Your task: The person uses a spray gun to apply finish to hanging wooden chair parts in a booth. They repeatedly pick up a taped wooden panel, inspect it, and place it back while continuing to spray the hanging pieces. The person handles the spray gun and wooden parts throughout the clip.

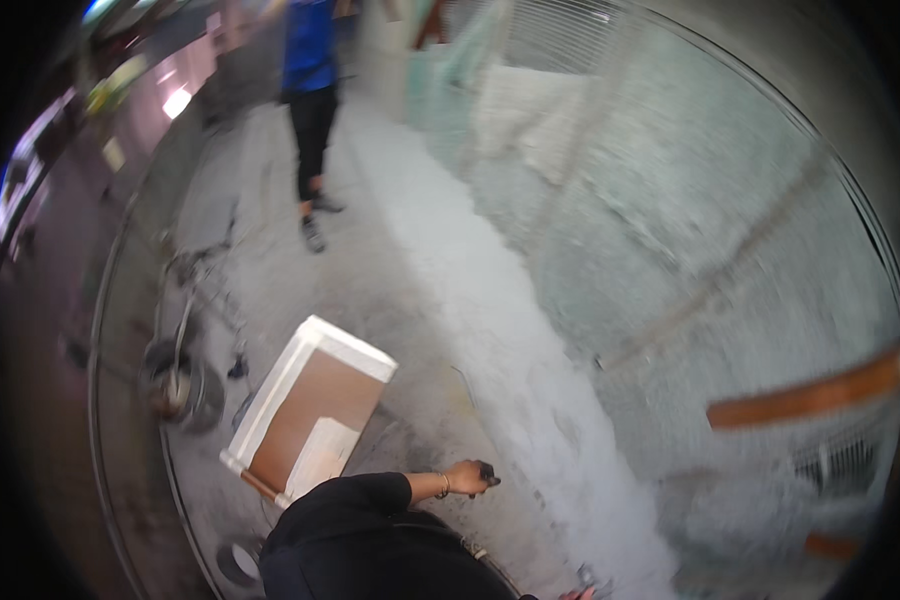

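My left hand, with a bracelet at the wrist, reaches out from a black sleeve across the lower middle. Its fingers are closed around a small dark object whose kind I cannot make out. Only the fingertips of my right hand show at the lower edge. Beside them is a small grey, metallic-looking thing, blurred; whether the fingers grip it is unclear. Left of my left arm stands a brown panel or box with white edges, partly covered by my sleeve.
A bucket with something in it stands at the left beside a low wall. Farther off, a person in a blue top stands on the grey floor. A whitish strip runs along the floor. An orange-brown beam juts in at right.
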Demonstrator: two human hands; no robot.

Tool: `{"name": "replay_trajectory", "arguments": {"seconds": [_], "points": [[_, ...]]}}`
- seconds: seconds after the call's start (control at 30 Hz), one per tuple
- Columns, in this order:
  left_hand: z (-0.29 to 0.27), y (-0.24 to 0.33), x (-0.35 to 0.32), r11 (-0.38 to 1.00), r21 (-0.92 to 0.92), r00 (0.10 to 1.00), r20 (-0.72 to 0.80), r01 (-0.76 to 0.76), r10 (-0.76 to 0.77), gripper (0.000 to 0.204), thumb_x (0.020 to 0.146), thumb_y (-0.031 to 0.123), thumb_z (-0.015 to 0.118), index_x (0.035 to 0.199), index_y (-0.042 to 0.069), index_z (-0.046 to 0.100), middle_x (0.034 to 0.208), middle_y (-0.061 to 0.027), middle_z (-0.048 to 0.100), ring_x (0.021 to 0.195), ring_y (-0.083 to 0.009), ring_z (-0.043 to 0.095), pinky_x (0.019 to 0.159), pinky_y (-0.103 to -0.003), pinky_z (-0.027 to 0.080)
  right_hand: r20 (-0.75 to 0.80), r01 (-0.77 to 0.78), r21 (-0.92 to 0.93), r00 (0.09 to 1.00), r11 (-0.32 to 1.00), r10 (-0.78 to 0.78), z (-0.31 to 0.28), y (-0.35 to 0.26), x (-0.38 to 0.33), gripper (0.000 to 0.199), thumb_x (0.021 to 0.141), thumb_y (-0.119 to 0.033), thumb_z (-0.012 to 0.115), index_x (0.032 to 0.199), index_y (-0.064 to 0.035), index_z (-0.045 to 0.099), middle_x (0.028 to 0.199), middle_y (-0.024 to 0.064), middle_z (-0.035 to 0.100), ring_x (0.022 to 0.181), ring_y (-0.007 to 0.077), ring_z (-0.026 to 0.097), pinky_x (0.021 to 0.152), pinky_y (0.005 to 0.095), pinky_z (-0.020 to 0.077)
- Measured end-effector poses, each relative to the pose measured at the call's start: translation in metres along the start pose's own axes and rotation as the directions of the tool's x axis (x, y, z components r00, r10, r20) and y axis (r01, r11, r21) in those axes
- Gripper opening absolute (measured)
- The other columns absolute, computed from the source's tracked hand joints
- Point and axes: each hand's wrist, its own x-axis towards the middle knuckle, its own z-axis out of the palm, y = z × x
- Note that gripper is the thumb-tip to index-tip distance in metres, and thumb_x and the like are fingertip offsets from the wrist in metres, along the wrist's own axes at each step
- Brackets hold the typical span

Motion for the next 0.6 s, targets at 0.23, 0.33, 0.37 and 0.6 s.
{"name": "replay_trajectory", "arguments": {"seconds": [0.23,0.33,0.37,0.6], "points": [[0.084,0.135,0.016,0.851,-0.354,0.913,-0.024,-0.388,0.406,0.022,0.102,0.0,0.052,0.122,-0.002,0.06,0.099,-0.0075,0.066,0.095,-0.0177,0.068,0.082,-0.035,0.062,-0.197,0.456,0.223,0.887,0.862,-0.418,-0.085,-0.071,-0.021,0.031,0.103,-0.029,0.066,0.084,-0.0064,0.058,0.07,0.0014,0.058,0.057,0.0082,0.053,0.044,0.0238,0.0357],[0.127,0.199,0.011,0.775,-0.356,0.842,-0.069,-0.522,0.535,0.021,0.101,0.002,0.055,0.119,0.001,0.066,0.096,-0.0025,0.069,0.092,-0.0119,0.066,0.084,-0.03,0.056,-0.282,0.691,0.184,0.718,0.699,-0.636,-0.13,-0.1,-0.007,0.037,0.105,-0.034,0.062,0.083,-0.0054,0.054,0.072,0.0049,0.06,0.062,0.0093,0.056,0.043,0.0224,0.0349],[0.144,0.218,0.018,0.753,-0.335,0.81,-0.054,-0.566,0.585,0.022,0.103,0.006,0.057,0.122,0.003,0.066,0.096,-0.001,0.068,0.091,-0.0108,0.064,0.084,-0.028,0.054,-0.318,0.758,0.153,0.645,0.633,-0.695,-0.147,-0.105,-0.002,0.039,0.105,-0.035,0.063,0.083,-0.0048,0.053,0.073,0.005,0.06,0.062,0.0097,0.055,0.045,0.0219,0.0355],[0.13,0.287,0.029,0.697,-0.338,0.764,-0.12,-0.632,0.634,0.03,0.107,0.024,0.057,0.13,0.006,0.062,0.108,-0.0084,0.072,0.091,-0.019,0.072,0.081,-0.032,0.056,-0.37,0.878,0.038,0.456,0.478,-0.809,-0.183,-0.098,0.005,0.044,0.103,-0.033,0.066,0.121,0.0069,0.064,0.075,0.0011,0.058,0.065,0.0071,0.05,0.056,0.0219,0.0391]]}}
